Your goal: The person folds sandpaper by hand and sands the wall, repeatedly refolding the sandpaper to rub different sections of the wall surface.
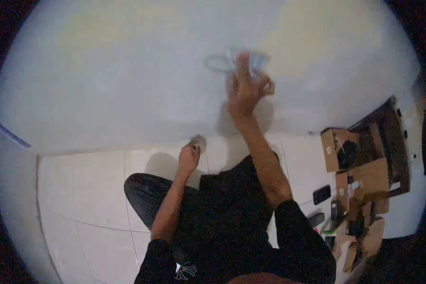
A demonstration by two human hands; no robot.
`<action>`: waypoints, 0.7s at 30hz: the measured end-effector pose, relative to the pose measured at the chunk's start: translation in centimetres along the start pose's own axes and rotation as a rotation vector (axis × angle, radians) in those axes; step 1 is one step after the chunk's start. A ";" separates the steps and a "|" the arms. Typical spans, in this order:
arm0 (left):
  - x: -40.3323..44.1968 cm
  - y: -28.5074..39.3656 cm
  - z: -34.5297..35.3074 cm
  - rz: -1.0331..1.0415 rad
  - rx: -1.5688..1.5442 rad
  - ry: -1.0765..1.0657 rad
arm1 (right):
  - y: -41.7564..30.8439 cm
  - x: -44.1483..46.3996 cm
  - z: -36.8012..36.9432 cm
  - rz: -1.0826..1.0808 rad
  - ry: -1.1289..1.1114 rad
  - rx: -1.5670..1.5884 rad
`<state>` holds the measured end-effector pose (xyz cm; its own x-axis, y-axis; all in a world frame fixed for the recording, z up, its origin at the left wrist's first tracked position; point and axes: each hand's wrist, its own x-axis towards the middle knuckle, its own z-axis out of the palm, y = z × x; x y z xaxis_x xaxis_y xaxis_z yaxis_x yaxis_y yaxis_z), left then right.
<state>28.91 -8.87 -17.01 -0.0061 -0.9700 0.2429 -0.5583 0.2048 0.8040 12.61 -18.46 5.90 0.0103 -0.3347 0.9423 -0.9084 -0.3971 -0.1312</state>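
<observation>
My right hand (245, 92) is raised in front of the pale wall, with one finger stretched upward and the others curled. At its fingertips is a blurred whitish and blue thing (257, 61) with a grey loop (217, 63) reaching out to the left. Motion blur hides what kind of thing it is. Lower down, my left hand (189, 157) hovers near my bent knee, close to the foot of the wall. Its fingers are curled together, and whatever may be in them is too small to tell.
A pale wall (142, 90) rises straight ahead from the tiled floor (94, 194). On the right stand open cardboard boxes (368, 177) with dark items inside. A black phone-like slab (322, 194) and a small dark box (316, 219) lie beside them.
</observation>
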 end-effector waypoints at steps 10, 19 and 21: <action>0.4 1.6 -0.8 -0.079 0.010 -0.032 | 0.5 -9.4 -0.3 0.130 -0.272 -0.188; 1.0 1.0 -0.8 -0.059 0.014 -0.079 | 0.4 2.0 0.0 -0.013 -0.073 -0.161; 0.2 -0.1 -0.6 -0.096 0.035 -0.135 | -1.6 6.3 -1.5 -0.040 0.044 -0.160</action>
<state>29.42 -9.02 -16.68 -0.0611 -0.9942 0.0885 -0.5902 0.1075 0.8001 13.49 -18.67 12.51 0.0325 -0.2827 0.9587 -0.9627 -0.2665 -0.0460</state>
